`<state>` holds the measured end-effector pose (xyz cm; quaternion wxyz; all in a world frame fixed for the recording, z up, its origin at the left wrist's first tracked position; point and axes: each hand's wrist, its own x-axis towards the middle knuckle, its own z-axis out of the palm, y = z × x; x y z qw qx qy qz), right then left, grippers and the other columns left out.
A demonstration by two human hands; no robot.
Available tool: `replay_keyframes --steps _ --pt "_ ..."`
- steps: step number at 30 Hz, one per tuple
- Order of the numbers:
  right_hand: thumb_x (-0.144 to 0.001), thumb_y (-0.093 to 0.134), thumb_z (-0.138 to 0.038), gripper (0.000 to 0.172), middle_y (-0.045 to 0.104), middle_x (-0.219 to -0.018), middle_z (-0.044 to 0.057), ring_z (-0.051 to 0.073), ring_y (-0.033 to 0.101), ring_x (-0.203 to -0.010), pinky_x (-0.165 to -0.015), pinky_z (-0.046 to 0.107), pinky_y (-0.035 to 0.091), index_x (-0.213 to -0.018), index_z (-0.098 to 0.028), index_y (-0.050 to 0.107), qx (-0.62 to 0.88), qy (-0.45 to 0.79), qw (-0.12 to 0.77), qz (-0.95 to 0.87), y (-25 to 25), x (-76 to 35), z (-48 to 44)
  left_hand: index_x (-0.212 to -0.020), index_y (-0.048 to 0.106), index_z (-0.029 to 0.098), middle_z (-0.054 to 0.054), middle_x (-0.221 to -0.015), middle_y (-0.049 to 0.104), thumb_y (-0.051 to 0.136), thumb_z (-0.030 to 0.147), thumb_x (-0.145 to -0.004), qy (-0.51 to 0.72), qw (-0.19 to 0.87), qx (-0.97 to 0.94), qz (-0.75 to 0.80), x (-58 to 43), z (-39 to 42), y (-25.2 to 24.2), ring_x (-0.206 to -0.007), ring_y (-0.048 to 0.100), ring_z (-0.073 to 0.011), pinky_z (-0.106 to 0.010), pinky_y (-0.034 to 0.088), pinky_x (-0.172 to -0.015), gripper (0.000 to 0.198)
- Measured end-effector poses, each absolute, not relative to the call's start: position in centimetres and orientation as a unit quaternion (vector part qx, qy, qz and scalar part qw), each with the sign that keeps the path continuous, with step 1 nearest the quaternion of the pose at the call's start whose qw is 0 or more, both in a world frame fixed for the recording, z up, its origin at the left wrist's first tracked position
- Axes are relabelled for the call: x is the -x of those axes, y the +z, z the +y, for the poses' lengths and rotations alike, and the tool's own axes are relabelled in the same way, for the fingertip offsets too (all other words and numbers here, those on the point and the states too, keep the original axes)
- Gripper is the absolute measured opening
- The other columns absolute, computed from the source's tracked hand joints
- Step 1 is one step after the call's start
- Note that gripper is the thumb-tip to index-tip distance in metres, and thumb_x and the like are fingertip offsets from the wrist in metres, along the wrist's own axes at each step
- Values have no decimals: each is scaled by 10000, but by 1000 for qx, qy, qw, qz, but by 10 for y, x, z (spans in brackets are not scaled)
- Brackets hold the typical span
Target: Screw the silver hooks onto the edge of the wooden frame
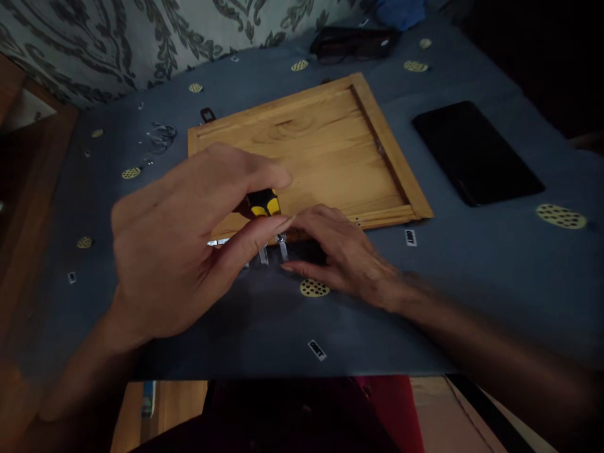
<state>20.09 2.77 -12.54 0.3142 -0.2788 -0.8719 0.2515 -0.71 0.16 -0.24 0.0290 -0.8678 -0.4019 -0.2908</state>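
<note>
"Left hand (165,242)?"
"Pinching a black-and-yellow screwdriver handle (264,202)."
"Right hand (342,255)?"
"Curled, metal strip (284,250) just left of it; can't tell if gripping. Framed wooden panel (321,157) lies just beyond both."

Bare left hand (160,245) at the left of the frame and bare right hand (346,255) right of centre were what I saw; the right forearm (476,340) was sleeveless. Dark maroon clothing (325,418) filled the bottom centre, its cut lost to me in shadow.
</note>
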Motion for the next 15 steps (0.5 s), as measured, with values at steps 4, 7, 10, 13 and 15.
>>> replay_keyframes --steps 4,7,10,13,15 --pt "-922 700 -412 451 710 -1159 125 294 655 -1067 -898 477 547 -1287 -182 566 278 240 321 -873 -127 -201 28 -1051 710 178 -33 -1010 790 648 251 -976 -285 18 864 -414 7 2 -4 -934 732 -140 -255 586 -877 122" --pt "-916 708 -405 457 711 -1145 128 293 655 -1057 -894 472 550 -1280 -166 569 278 234 324 -873 -128 -200 27 -1052 706 195 -19 -1027 790 689 283 -952 -272 11 863 -425 7 1 -4 -915 741 -163 -283 602 -851 134" --pt "-915 710 -393 463 708 -1151 124 290 653 -1064 -896 463 548 -1293 -168 568 280 240 325 -871 -128 -200 27 -1034 693 225 -2 -1031 781 662 284 -971 -255 19 865 -433 6 -2 -3 -896 745 -171 -296 602 -837 91" --pt "-913 713 -380 456 707 -1154 130 296 652 -1074 -902 469 546 -1288 -160 576 284 247 320 -870 -128 -201 27 -1030 682 249 19 -1014 767 635 287 -988 -249 26 865 -434 6 -4 -1 -857 737 -170 -309 602 -809 74" --pt "-913 714 -384 454 707 -1155 134 299 654 -1074 -904 474 546 -1282 -156 579 282 246 319 -871 -127 -201 27 -1032 676 257 25 -1003 754 641 289 -985 -246 26 868 -431 7 -3 -1 -842 727 -163 -304 606 -785 67"
